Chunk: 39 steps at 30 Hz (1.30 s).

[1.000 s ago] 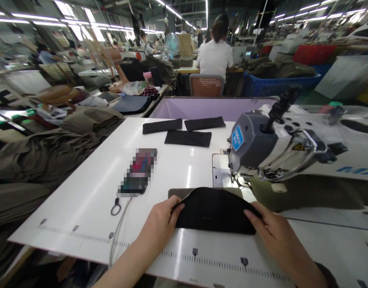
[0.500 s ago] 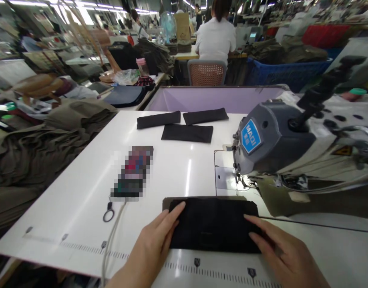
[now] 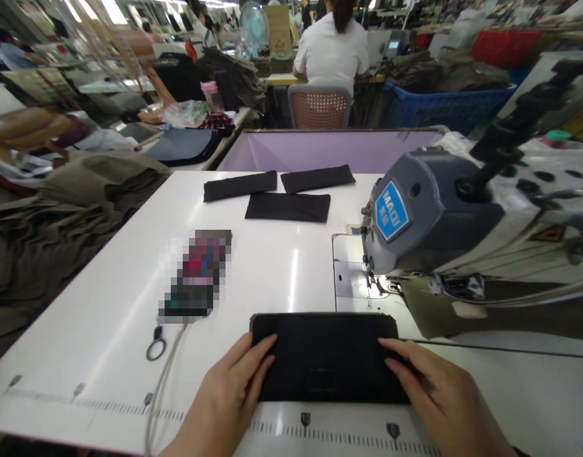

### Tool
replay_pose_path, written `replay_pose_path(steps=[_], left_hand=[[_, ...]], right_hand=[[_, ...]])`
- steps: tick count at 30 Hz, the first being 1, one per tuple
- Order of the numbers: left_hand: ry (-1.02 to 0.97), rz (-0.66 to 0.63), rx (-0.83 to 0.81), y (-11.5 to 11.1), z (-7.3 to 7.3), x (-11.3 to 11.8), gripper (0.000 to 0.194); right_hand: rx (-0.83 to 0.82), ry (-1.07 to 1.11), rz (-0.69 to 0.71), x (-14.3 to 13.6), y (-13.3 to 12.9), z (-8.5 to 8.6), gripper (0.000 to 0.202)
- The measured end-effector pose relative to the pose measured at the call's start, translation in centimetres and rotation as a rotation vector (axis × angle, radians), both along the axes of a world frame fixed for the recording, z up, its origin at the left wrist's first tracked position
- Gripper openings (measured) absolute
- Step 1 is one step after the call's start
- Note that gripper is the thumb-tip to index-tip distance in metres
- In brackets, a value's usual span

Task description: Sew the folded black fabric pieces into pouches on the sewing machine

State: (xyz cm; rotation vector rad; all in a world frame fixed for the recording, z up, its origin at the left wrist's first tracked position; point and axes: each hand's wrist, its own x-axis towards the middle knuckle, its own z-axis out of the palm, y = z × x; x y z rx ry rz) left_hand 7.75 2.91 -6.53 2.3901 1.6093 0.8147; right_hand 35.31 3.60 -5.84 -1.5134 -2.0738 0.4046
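Observation:
A rectangular black fabric piece (image 3: 327, 355) lies in front of me on the white sewing table (image 3: 262, 279). A thin olive-brown edge peeks out along its top, from a layer beneath it. My left hand (image 3: 229, 384) grips the left side of the black piece, thumb and fingers together at its edge. On the opposite side, my right hand (image 3: 436, 384) pinches the right edge in the same way. The sewing machine head (image 3: 429, 209) stands beyond the right hand, its presser foot (image 3: 389, 287) just above and right of the fabric.
Several folded black strips (image 3: 288, 207) lie at the table's far side. A phone (image 3: 196, 276) with a cable (image 3: 167, 374) and ring (image 3: 156, 346) rests on the left. Olive fabric (image 3: 443, 311) sits under the machine arm; more fabric (image 3: 58, 222) is heaped left. A person (image 3: 332, 51) sits ahead.
The black piece has been shifted left over the olive layer, so their top edges now nearly line up. My hands still hold both sides. The whole view has swung slightly.

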Motion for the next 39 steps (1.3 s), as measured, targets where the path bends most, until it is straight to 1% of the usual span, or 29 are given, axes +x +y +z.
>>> replay_pose_path(steps=[6,13,20,25,39], left_hand=[[0.070,0.051,0.057,-0.03,0.06,-0.07,0.031],[0.133,0.062,0.068,0.16,0.22,0.09,0.036],[0.165,0.072,0.080,0.06,0.04,-0.24,0.035],[0.143,0.070,0.073,0.13,0.21,-0.05,0.036],[0.143,0.064,0.064,0.32,0.24,0.06,0.035]], right_hand=[[-0.095,0.014,-0.062,-0.07,-0.01,-0.66,0.019],[-0.204,0.047,-0.093,-0.24,0.06,-0.87,0.019],[-0.199,0.052,-0.080,-0.30,0.18,-0.51,0.020],[-0.201,0.050,-0.084,-0.43,0.26,-0.22,0.020],[-0.213,0.024,-0.087,-0.34,0.15,-0.56,0.024]])
